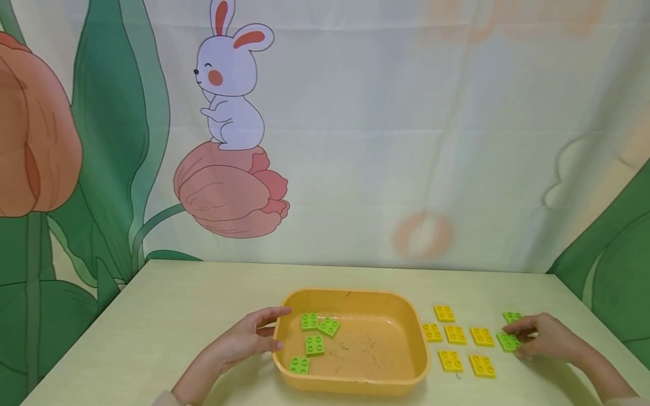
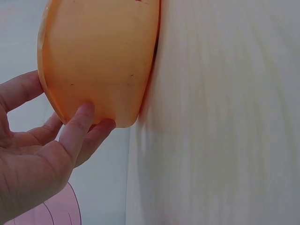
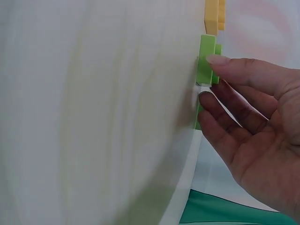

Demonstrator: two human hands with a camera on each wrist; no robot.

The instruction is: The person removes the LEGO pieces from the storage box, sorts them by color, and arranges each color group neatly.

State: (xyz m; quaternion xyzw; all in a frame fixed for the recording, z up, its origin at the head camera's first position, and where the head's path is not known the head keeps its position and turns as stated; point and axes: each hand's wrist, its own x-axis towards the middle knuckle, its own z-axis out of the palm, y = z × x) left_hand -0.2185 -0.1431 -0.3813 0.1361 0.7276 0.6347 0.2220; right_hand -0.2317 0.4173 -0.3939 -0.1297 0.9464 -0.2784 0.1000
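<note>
An orange-yellow plastic tray (image 1: 350, 388) stands on the table with several green building bricks (image 1: 314, 345) toward its left side. My left hand (image 1: 249, 337) holds the tray's left end; in the left wrist view its fingers (image 2: 84, 115) touch the rim and outer wall. Right of the tray, my right hand (image 1: 550, 341) pinches a green brick (image 1: 507, 341) between thumb and fingers, low at the tabletop. The right wrist view shows the thumb on this green brick (image 3: 206, 60). Just behind it lies a second green brick (image 1: 512, 317), partly hidden by the fingers.
Several yellow bricks (image 1: 455, 334) lie between the tray and my right hand, one close against the tray's right wall. A small thin scrap (image 1: 459, 375) lies near them. Behind the table (image 1: 213, 287) hangs a printed cloth (image 1: 350, 169) with a rabbit and flowers.
</note>
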